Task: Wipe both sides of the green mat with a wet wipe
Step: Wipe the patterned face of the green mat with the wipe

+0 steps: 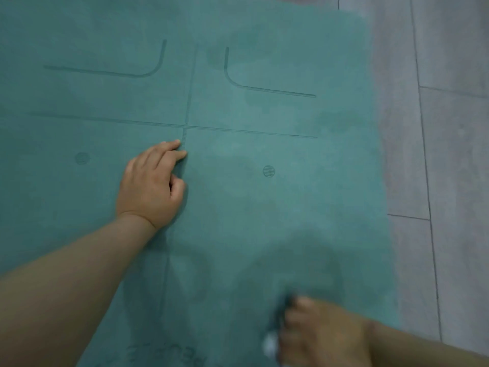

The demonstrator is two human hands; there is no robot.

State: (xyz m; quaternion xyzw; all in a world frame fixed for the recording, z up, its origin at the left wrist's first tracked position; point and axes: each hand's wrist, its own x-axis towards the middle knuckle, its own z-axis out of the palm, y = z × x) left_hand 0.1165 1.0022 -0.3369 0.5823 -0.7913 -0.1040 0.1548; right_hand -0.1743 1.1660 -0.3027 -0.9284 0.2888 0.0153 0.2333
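The green mat (264, 221) lies flat on the floor and fills most of the view, printed with dark lines, curved marks and two dots. Darker damp patches show on its right half. My left hand (152, 185) rests on the mat near the line crossing, fingers pointing up and right, thumb tucked in. My right hand (322, 332), blurred at the bottom edge, presses a white wet wipe (271, 344) onto the mat; only a crumpled bit of the wipe shows at the fingertips.
Grey wood-look floor planks (444, 154) run along the mat's right edge and beyond its far edge. Printed lettering (164, 352) sits on the mat near the bottom of the view.
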